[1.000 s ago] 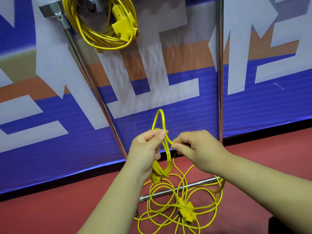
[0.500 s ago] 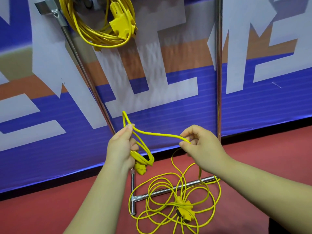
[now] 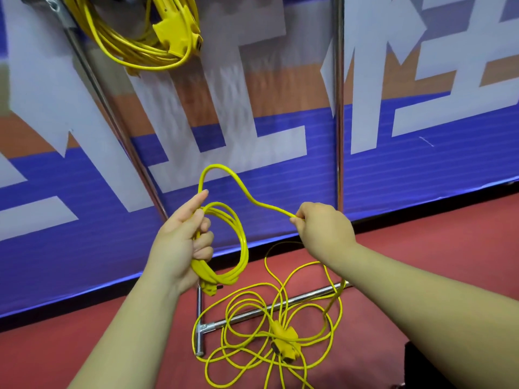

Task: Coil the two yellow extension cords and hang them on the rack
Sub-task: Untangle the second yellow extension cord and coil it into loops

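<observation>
My left hand (image 3: 182, 242) grips a small coil of the yellow extension cord (image 3: 243, 248), its plug end hanging below the palm. A loop of the same cord arches up from this hand and runs across to my right hand (image 3: 323, 228), which pinches it between thumb and fingers. From there the cord drops to a loose tangle (image 3: 269, 332) on the red floor, with its socket block (image 3: 285, 339) lying in the middle. A second yellow cord (image 3: 146, 37) hangs coiled on the metal rack (image 3: 112, 113) at the top left.
The rack's chrome uprights (image 3: 339, 108) stand against a blue, white and orange banner wall. Its base bars (image 3: 280, 304) lie on the red floor under the tangled cord. A dark object (image 3: 418, 363) shows at the lower right.
My hands have drawn apart. The left hand now holds more turns of cord in a wider coil, and the right hand has slid out along the cord to the right.
</observation>
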The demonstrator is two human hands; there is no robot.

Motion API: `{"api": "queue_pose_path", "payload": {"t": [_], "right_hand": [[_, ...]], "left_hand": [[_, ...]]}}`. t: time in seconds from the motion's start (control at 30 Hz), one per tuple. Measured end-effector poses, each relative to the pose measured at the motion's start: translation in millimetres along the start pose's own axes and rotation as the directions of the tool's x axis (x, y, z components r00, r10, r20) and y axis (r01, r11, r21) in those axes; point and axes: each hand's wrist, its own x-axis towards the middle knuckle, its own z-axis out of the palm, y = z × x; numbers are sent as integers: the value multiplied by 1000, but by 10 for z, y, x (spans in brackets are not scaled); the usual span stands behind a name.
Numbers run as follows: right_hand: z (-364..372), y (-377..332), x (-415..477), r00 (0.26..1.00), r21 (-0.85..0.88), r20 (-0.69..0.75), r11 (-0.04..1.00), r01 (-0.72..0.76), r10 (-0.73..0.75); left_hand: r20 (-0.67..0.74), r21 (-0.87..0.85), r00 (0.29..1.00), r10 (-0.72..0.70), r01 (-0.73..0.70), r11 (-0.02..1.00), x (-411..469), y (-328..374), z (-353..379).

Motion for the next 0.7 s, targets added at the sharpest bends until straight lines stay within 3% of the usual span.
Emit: {"api": "queue_pose_path", "payload": {"t": [0.17, 0.33, 0.47, 0.57, 0.7], "right_hand": [[15, -67, -48, 997, -170, 17, 982, 81, -80], [23, -121, -127, 983, -240, 136, 959, 151, -121], [80, -182, -191, 942, -160, 303, 967, 196, -141], [86, -205, -201, 870, -59, 437, 958, 282, -229], [-29, -256, -253, 765, 74, 510, 905, 418, -395]], "left_hand": [[30, -105, 999, 15, -12, 994, -56, 70, 24], [31, -179, 999, 13, -8, 984, -95, 110, 14], [29, -262, 999, 28, -19, 965, -110, 148, 10], [12, -285, 998, 62, -56, 957, -110, 163, 11], [-10, -186, 992, 127, -127, 974, -103, 120, 22]]}}
